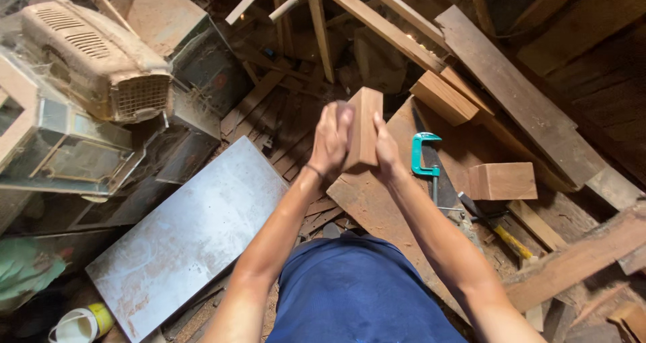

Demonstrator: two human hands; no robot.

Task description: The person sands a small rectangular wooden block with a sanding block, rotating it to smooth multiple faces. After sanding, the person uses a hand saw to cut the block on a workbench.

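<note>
Wooden block [364, 127] is held upright at the centre of view, raised clear of the clutter below so its faces can be looked over. At nine o'clock of it, the left hand [331, 143] is pressed flat against one face; at three o'clock, the right hand [388, 152] is closed on the opposite side, so the block is clamped between both. Further right, a green clamp [422, 153] and a second block [502, 181] are left lying on the boards [377, 201].

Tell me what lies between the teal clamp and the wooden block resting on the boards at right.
In the head view, only bare board shows between the teal C-clamp and the resting wooden block; nothing sits in that gap.
</note>
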